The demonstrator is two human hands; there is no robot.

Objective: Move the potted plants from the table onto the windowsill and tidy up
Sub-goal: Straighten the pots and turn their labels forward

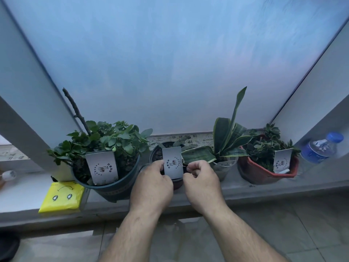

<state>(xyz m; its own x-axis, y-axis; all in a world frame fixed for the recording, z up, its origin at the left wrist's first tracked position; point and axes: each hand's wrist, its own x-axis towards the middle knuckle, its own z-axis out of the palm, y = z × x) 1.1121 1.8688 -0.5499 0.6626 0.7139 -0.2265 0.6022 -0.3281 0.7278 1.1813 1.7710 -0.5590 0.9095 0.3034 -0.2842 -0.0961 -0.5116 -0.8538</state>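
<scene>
Four potted plants in a row on the windowsill point(245, 190): leafy dark pot point(113, 188), small black pot point(157, 153), clear pot point(225, 168) with striped blades, red pot point(264, 173). Left hand point(152, 184) pinching the left edge of the white card point(172, 162) at the small black pot; right hand point(203, 179) curled beside the card's right edge, grip impossible to tell. Yellow packet point(62, 197) far left, water bottle point(319, 148) far right.

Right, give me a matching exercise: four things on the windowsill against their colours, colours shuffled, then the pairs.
Things:
1. big pot under the bushy plant
2. angular pot at the right
3. flat packet at the left
4. bottle cap

Colours:
A. yellow
B. blue
C. dark teal
D. red-brown

Pairs: 1-C, 2-D, 3-A, 4-B
</scene>
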